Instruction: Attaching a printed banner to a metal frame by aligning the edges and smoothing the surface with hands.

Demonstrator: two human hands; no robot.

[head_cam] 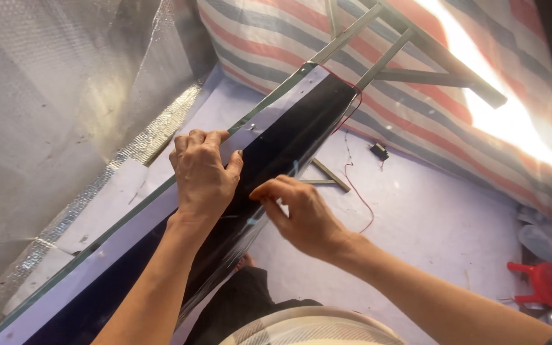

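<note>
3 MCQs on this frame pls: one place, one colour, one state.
1. Where is the stool?
A. on the floor at lower right
B. on the glass pane
C. in the left hand

2. What colour is the thin wire on the floor?
A. green
B. red
C. yellow

3. How does the left hand sit on the pane?
A. raised clear of it
B. clenched in a fist beside it
C. pressed flat over its top edge

Key: 1 A, it stands on the floor by the striped tarp. 2 B, it runs red from the frame down across the floor. 3 C, palm down with fingers curled over the edge, while the right hand pinches the dark film.
</note>
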